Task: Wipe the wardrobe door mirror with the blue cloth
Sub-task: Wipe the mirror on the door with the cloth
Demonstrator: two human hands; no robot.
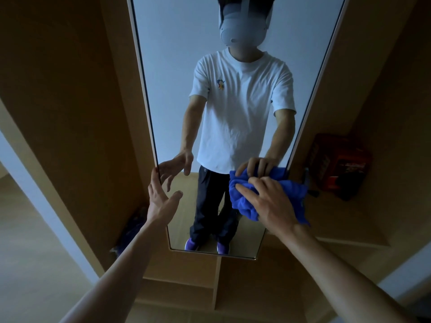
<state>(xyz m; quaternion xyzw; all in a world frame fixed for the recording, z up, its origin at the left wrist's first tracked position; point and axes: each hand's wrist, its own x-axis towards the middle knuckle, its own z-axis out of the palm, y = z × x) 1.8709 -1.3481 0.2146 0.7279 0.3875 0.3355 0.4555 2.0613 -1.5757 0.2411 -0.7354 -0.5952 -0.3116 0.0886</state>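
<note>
A tall narrow mirror (177, 66) is set in a wooden wardrobe door and fills the middle of the view. My right hand (268, 201) presses a bunched blue cloth (242, 199) flat against the glass near the mirror's lower right edge, fingers spread over the cloth. My left hand (161, 197) hovers with straight fingers at the mirror's left edge, holding nothing; whether its fingertips touch the frame I cannot tell. The glass reflects a person in a white T-shirt, dark trousers and purple shoes, with both hands mirrored.
Wooden wardrobe panels (77, 113) flank the mirror on both sides. A dark red box (338, 164) sits on a shelf to the right. A dark bundle (133, 229) lies on the floor at lower left. A white door frame (42, 201) runs along the left.
</note>
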